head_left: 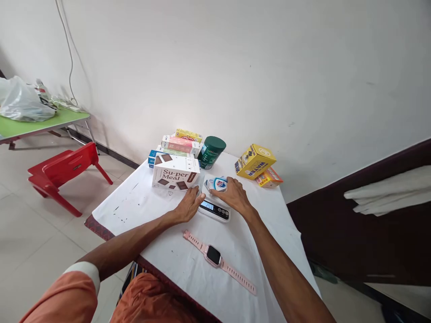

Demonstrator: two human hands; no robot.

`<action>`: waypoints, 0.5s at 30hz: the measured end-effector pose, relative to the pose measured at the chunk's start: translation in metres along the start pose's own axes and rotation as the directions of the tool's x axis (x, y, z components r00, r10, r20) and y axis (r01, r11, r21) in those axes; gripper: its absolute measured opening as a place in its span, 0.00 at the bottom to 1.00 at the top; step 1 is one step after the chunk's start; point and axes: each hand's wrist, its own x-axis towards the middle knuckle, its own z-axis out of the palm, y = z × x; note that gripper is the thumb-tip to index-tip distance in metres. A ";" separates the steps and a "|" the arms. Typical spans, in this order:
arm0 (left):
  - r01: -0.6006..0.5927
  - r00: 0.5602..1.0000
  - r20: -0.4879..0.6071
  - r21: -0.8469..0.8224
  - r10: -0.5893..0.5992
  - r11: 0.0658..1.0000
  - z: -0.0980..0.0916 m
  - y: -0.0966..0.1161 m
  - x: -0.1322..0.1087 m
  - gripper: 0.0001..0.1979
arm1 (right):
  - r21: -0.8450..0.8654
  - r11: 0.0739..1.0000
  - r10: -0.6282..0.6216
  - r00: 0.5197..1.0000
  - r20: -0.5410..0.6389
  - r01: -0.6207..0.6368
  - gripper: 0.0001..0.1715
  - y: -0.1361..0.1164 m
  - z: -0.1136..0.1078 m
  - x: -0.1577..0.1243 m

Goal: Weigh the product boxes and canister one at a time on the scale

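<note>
White, blue-printed pack (218,183) | right grip (235,194): pinching it | left grip (188,206): unclenched, beside round-cornered, black-panelled scale (217,212)

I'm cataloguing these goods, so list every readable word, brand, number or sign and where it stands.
"Su-per Meal": white box
"WATER": large yellow box
Perhaps "257": scale display, too blurred to be sure
Too small or blurred: finer print, and labels on the green tub, pink-and-white box, small yellow box, orange-and-yellow box and blue-and-white pack at the right hand.
</note>
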 end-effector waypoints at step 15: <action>-0.021 1.000 -0.004 -0.011 0.021 1.000 -0.002 0.003 0.000 0.36 | 0.413 0.750 -0.454 0.856 -0.246 0.516 0.51 -0.120 -0.052 0.022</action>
